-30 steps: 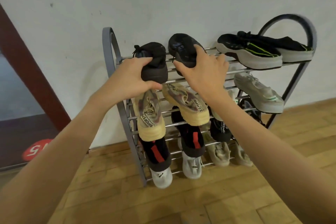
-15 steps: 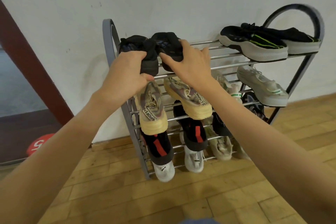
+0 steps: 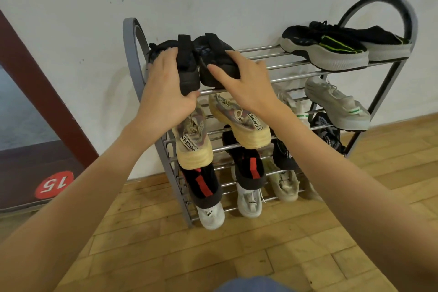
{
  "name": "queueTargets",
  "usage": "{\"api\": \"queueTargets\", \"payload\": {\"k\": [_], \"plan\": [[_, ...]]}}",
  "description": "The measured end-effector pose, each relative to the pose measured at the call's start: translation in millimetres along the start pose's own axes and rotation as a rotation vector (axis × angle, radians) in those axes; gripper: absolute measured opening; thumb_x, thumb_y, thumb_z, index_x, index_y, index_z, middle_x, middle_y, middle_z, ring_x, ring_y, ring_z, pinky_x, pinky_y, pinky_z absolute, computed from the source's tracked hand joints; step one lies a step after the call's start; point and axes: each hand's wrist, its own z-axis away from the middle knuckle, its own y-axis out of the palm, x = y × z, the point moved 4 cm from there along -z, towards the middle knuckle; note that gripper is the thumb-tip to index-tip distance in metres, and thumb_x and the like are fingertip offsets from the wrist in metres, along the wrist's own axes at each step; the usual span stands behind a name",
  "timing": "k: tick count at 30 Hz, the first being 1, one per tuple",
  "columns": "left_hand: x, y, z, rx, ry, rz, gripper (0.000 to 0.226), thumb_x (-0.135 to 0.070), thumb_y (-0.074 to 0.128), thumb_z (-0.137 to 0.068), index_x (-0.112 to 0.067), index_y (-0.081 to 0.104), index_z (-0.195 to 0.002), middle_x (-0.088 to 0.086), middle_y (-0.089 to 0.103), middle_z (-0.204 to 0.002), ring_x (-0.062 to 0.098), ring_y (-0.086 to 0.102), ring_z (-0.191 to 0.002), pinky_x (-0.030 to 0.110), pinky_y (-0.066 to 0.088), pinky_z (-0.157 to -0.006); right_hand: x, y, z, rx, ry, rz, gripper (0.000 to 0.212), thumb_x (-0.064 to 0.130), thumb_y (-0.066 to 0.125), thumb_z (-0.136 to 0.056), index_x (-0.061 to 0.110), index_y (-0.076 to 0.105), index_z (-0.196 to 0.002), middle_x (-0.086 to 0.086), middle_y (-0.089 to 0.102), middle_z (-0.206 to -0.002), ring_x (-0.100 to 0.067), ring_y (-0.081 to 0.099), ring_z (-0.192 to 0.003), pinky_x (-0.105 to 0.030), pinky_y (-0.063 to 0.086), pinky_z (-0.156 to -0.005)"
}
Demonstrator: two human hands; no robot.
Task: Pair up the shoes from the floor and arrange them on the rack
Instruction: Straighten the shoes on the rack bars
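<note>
Two black shoes stand side by side at the left end of the top shelf of the grey metal rack [image 3: 130,54]. My left hand [image 3: 166,92] wraps around the left black shoe [image 3: 187,64], thumb under its heel. My right hand [image 3: 246,85] rests on the right black shoe [image 3: 213,54] with its fingers spread. A black pair with green stripes and grey soles [image 3: 331,47] lies at the right end of the top shelf. The shelves below hold a beige pair [image 3: 239,123], a black-and-red pair [image 3: 251,168], white shoes [image 3: 336,104] and others.
The rack stands against a white wall on a wooden floor [image 3: 237,256]. A dark red door frame [image 3: 42,92] runs along the left, with a red round "15" sticker [image 3: 54,184] on the dark threshold beside it.
Both hands have slid the two black shoes leftward along the top shelf until they sit together at its left end. My right hand's fingers have spread apart on its shoe.
</note>
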Motion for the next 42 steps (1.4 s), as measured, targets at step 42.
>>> {"api": "queueTargets", "payload": {"k": [42], "plan": [[36, 87, 96, 0.138, -0.111, -0.173, 0.059, -0.019, 0.073, -0.081, -0.006, 0.052, -0.135, 0.011, 0.051, -0.142, 0.025, 0.037, -0.138, 0.038, 0.021, -0.118, -82, 54, 105, 0.018, -0.126, 0.324, 0.048, 0.031, 0.077, -0.076, 0.017, 0.064, -0.120, -0.015, 0.062, -0.116, -0.039, 0.060, -0.104, -0.053, 0.035, -0.093]]}}
